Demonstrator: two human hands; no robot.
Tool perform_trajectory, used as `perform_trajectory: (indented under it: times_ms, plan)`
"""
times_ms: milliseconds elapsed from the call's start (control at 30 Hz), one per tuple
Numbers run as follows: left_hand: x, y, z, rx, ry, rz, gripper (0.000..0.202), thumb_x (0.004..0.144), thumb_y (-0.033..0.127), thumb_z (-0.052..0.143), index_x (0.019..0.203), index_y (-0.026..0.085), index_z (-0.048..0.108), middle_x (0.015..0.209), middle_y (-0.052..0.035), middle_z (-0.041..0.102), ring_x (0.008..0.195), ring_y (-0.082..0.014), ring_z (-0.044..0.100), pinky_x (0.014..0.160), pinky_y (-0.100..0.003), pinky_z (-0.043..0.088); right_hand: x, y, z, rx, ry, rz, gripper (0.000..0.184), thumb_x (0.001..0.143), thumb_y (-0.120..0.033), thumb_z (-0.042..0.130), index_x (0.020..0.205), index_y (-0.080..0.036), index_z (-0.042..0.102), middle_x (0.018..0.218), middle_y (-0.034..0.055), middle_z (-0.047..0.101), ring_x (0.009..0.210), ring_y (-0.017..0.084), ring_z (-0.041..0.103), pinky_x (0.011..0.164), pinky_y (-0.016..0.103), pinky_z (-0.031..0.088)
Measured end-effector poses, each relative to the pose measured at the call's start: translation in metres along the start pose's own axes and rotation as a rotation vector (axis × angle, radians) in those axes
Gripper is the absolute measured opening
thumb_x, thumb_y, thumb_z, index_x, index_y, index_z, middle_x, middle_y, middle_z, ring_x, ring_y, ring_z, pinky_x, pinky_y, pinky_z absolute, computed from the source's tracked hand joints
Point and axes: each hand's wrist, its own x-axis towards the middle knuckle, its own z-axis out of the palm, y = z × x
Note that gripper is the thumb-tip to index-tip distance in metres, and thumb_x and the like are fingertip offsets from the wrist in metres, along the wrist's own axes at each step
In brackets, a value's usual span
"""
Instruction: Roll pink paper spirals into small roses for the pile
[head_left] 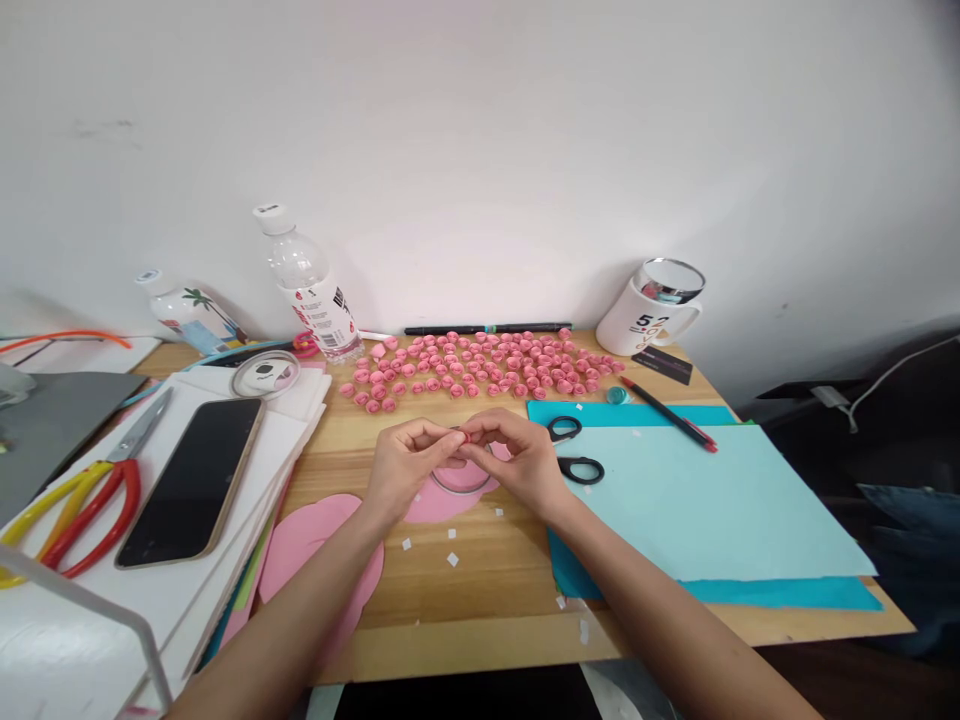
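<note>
Far left of the grip, red-handled pliers [97, 500] and a phone [191, 480] lie on a white stack [296, 430]; two bottles [307, 285] stand behind it. Nearer, pink sheets [319, 550] lie just left of and below the left hand [405, 465]. Both hands meet over the wooden surface [487, 590]: left fingertips and right hand [517, 460] pinch one small pink paper piece [463, 437] between them, closed on it, seemingly rolling it. Under the grip lies a ring [459, 485] on pink paper. Behind the grip, well apart, dozens of finished pink rolled roses [480, 365] lie spread out, so much of the work looks done; the uncut pink sheets suggest more to make. Just right of the grip lie black scissors [574, 450] on blue sheets [705, 500], with a red pen [667, 413] and a mug [652, 310] beyond.
</note>
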Motion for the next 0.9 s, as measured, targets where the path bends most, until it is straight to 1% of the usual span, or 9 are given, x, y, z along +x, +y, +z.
perform_trajectory:
  times_ms: [200,367,467,633,767,900]
  plan:
    - [0.0000,-0.0016,-0.0009,-0.042,-0.044,0.014,0.017,0.068,0.027,0.070,0.074,0.012,0.067,0.069,-0.0039,0.073,0.066,-0.0175,0.069,0.068,-0.030,0.058,0.0005,-0.0010,-0.0001,-0.043,0.046,-0.027,0.010,0.074,-0.019,0.065,0.083,-0.020,0.066,0.077,0.0037,0.064,0.067,0.015,0.061,0.061,0.029,0.052]
    - [0.0001,-0.0015,-0.0017,0.017,-0.021,0.071,0.014,0.068,0.025,0.070,0.073,0.012,0.068,0.067,-0.0038,0.072,0.063,-0.0167,0.068,0.065,-0.028,0.057,0.0000,-0.0010,-0.0002,0.029,0.017,0.034,0.008,0.074,-0.019,0.064,0.082,-0.019,0.066,0.079,0.0047,0.064,0.072,0.016,0.063,0.062,0.029,0.054]
    - [0.0000,-0.0006,-0.0014,0.053,-0.017,0.089,0.013,0.068,0.025,0.070,0.073,0.012,0.068,0.066,-0.0030,0.072,0.061,-0.0164,0.068,0.064,-0.027,0.057,0.0002,0.0003,-0.0007,0.070,0.024,0.083,0.007,0.076,-0.018,0.062,0.080,-0.019,0.066,0.077,0.0037,0.064,0.069,0.015,0.063,0.062,0.028,0.055]
    - [-0.0002,-0.0005,-0.0009,0.149,0.010,0.161,0.010,0.068,0.024,0.069,0.071,0.014,0.069,0.066,-0.0017,0.071,0.062,-0.0151,0.067,0.062,-0.025,0.056,-0.0007,0.0026,0.0001,0.057,0.024,0.104,0.006,0.075,-0.017,0.061,0.079,-0.018,0.066,0.079,0.0047,0.065,0.070,0.016,0.064,0.062,0.030,0.056]
    - [-0.0005,-0.0017,-0.0014,0.280,0.015,0.263,0.010,0.071,0.025,0.067,0.072,0.016,0.070,0.070,-0.0022,0.072,0.064,-0.0152,0.067,0.063,-0.024,0.055,-0.0023,0.0046,0.0020,0.074,0.019,0.132,0.007,0.076,-0.017,0.060,0.078,-0.018,0.066,0.082,0.0059,0.066,0.072,0.017,0.065,0.065,0.031,0.057]
    - [-0.0001,-0.0050,-0.0031,0.534,0.032,0.464,0.010,0.076,0.024,0.062,0.076,0.017,0.069,0.073,-0.0025,0.072,0.067,-0.0149,0.066,0.064,-0.024,0.053,-0.0030,0.0048,0.0028,0.063,0.032,0.117,0.007,0.076,-0.017,0.058,0.078,-0.018,0.065,0.084,0.0067,0.066,0.074,0.017,0.065,0.066,0.030,0.058]
